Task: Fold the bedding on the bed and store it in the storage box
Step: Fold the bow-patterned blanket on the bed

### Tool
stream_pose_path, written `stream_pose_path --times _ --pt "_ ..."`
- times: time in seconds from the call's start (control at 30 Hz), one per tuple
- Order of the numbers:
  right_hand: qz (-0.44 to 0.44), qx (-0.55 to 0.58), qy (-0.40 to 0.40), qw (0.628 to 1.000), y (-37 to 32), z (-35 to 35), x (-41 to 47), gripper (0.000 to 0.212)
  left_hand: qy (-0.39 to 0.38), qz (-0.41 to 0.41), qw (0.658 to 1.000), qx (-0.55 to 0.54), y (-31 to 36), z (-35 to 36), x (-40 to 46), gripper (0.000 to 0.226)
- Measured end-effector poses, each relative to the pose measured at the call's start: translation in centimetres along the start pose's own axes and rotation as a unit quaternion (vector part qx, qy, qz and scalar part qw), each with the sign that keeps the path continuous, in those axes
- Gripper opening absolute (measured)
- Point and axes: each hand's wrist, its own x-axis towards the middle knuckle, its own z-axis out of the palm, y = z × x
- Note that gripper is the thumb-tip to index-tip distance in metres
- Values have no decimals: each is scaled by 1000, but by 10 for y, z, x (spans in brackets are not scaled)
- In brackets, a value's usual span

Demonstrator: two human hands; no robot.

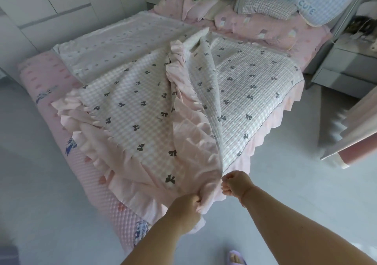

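Barely started: quilt (142, 105) lay half-folded across the bed (36, 74), left hand (186, 205) and right hand (234, 185) each pinching frill at the foot corner; storage box apparently out of view.

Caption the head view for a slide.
Both hands, left and right, grip the bow-print quilt's pink ruffled edge over the bed.

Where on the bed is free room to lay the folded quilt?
Only the pink mattress strip left of the quilt is bare, along the bed's left edge. The head end is crowded with pillows. Both hands, left hand and right hand, grip the quilt.
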Motion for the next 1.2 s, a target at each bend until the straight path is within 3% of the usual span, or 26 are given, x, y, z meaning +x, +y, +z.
stream_pose_path --times 0.07,0.13,0.23,0.37,0.53,0.7,0.93,1.2 --pt "4 -126 -18 992 -5 -15 8 14 -13 -40 999 -5 8 0 12 44" --pt "20 -175 -40 984 -20 -36 20 19 15 -73 997 -34 21 -10 30 51" --pt "66 -143 -78 984 -53 -78 52 23 52 -108 989 -87 54 -37 73 57" --pt "52 -129 -48 989 -109 -137 112 16 130 -146 965 -174 100 -79 154 56" --pt "43 -118 -28 992 -169 -178 177 19 164 -158 944 -240 144 -113 229 55" --pt "35 -128 -90 987 -220 -159 218 22 175 -194 922 -284 145 -143 282 64" --pt "25 -114 -151 982 -296 -118 287 14 195 -257 901 -289 134 -181 354 51" --pt "18 -93 -143 985 -362 -94 378 22 228 -289 895 -254 105 -215 452 60"
